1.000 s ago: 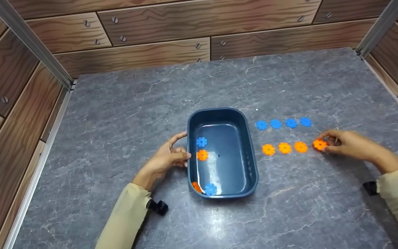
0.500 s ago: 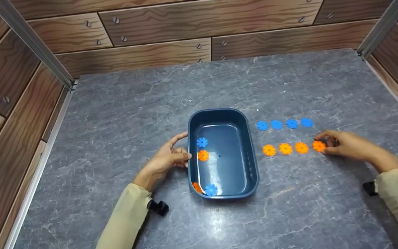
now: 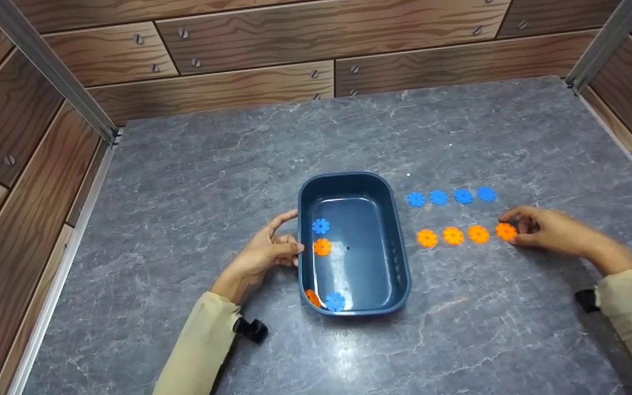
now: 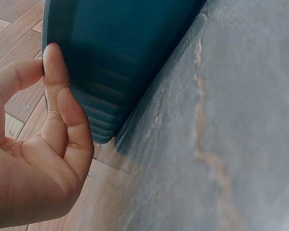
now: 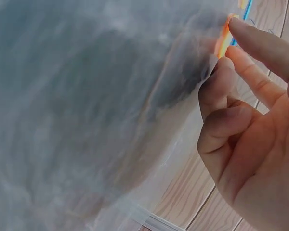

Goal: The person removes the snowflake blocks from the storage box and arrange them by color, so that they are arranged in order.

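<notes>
A dark blue plastic tub point(image 3: 368, 263) stands on the grey marbled table, and my left hand point(image 3: 266, 247) pinches its left wall at the rim. Other fingers of that hand lie along the tub's outer side in the left wrist view. My right hand point(image 3: 546, 230) pinches an orange notched disc point(image 3: 506, 231) between thumb and fingertips, at the right end of the orange row. In the right wrist view the orange disc point(image 5: 225, 36) shows edge-on by the fingertips. Inside the tub lie a blue disc point(image 3: 321, 226) and an orange disc point(image 3: 322, 247), with another blue disc point(image 3: 335, 300) and a tilted orange disc point(image 3: 312, 298) near the front-left corner.
Right of the tub, more orange discs point(image 3: 452, 236) continue the row leftward from the held one. Behind them runs a row of several blue discs point(image 3: 463, 196). Wood-patterned panels point(image 3: 250, 41) rise behind and beside the table.
My right hand has shifted the orange disc very slightly left and nearer, toward its row. My left hand and the tub have stayed in place.
</notes>
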A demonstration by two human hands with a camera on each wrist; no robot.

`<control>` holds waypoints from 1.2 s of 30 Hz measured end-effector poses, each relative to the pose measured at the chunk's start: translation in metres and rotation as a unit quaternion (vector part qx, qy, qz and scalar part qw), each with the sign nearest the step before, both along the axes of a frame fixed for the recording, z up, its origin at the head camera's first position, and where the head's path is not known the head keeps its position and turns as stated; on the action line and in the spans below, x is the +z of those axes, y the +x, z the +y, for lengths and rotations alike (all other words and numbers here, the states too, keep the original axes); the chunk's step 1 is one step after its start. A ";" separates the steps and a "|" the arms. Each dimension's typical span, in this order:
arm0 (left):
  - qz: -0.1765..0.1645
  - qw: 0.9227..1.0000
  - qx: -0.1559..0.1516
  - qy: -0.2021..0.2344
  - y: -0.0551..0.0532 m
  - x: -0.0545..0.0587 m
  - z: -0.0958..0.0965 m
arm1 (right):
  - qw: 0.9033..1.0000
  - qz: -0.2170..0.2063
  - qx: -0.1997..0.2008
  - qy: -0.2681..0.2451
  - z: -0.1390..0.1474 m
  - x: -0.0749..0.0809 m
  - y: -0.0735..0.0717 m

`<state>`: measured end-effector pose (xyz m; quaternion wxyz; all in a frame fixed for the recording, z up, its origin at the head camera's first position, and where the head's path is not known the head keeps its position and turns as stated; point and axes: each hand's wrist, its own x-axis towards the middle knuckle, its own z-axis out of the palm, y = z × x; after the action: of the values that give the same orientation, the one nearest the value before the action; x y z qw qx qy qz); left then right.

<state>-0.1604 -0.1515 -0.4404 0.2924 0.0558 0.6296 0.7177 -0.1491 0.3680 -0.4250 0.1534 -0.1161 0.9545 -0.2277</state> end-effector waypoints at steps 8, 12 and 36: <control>-0.004 1.000 0.001 0.003 0.000 0.000 0.000 | 0.996 0.040 -0.014 -0.082 -0.007 0.009 0.007; -0.004 1.000 0.000 0.005 0.000 -0.001 0.000 | 0.991 0.054 -0.030 -0.119 -0.011 0.015 0.011; -0.014 1.000 0.003 0.014 -0.001 -0.001 0.001 | 0.946 0.137 -0.004 -0.295 -0.070 0.039 0.023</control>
<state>-0.1611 -0.1507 -0.4409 0.2985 0.0481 0.6150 0.7282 -0.1258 0.2981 -0.3864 -0.0205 -0.1823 0.8571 -0.4814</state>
